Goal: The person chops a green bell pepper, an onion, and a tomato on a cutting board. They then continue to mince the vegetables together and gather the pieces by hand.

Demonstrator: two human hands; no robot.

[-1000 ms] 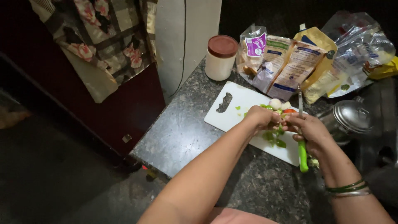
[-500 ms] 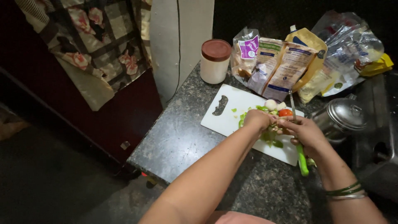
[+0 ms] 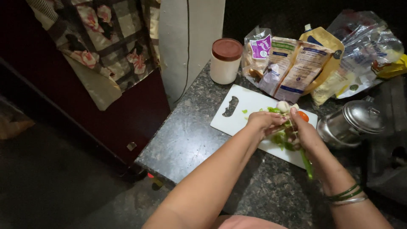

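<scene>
Both hands meet over the white cutting board (image 3: pixel 250 106), which lies flat on the dark speckled stone counter (image 3: pixel 190 135); its hard, smooth face gives a stable surface, and an oval grip slot sits at the end to the left of the hands

Left hand (image 3: pixel 265 121): fingers curled down, cupped over a loose heap of vegetable pieces (image 3: pixel 283 138), apparently pinning or gathering them. The heap is partly hidden under the palm, so whether the fingers actually pinch a piece cannot be told

Right hand (image 3: pixel 305 133): closed around a knife with a green handle (image 3: pixel 307 163). The handle sticks out below the hand, toward the wrist; the blade is hidden among the hand and the vegetables, so its angle cannot be told. Green and silver bangles ring the forearm behind it

The vegetable pieces lie on the board directly beneath and between both hands: leafy green scraps, a pale rounded bulb just beyond the fingertips, and a glossy orange-red bit touching the far side of the right hand. A few green flecks are scattered to the left of the left hand

Beyond the hands: a cylindrical white jar with a brown lid (image 3: pixel 226 59), upright and matte, then crinkled packets (image 3: pixel 292 63), some paper-like and some clear plastic, leaning against each other. Just right of the right hand a shiny steel lidded pot (image 3: pixel 352 123) stands near the board's edge. Well off to the left, floral checked cloth (image 3: pixel 101 42) hangs soft and folded
</scene>
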